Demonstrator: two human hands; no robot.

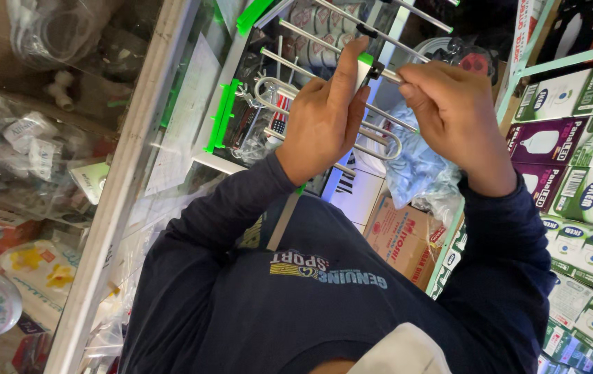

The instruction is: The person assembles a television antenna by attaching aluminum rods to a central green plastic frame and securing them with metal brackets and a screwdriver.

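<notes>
here my left hand (324,121) pinches the green-capped clip (368,68) on the metal antenna (324,104), held above the blue bag (413,166); my right hand (452,111) fingers (413,82) close on its rod.

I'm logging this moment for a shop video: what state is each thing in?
Left hand: closed on the metal rod frame, forefinger stretched along it.
Right hand: pinching a rod end.
Green clip: fitted on the frame's edge.
Blue plastic bag: crumpled, under the hands.
Cardboard box: closed.
</notes>
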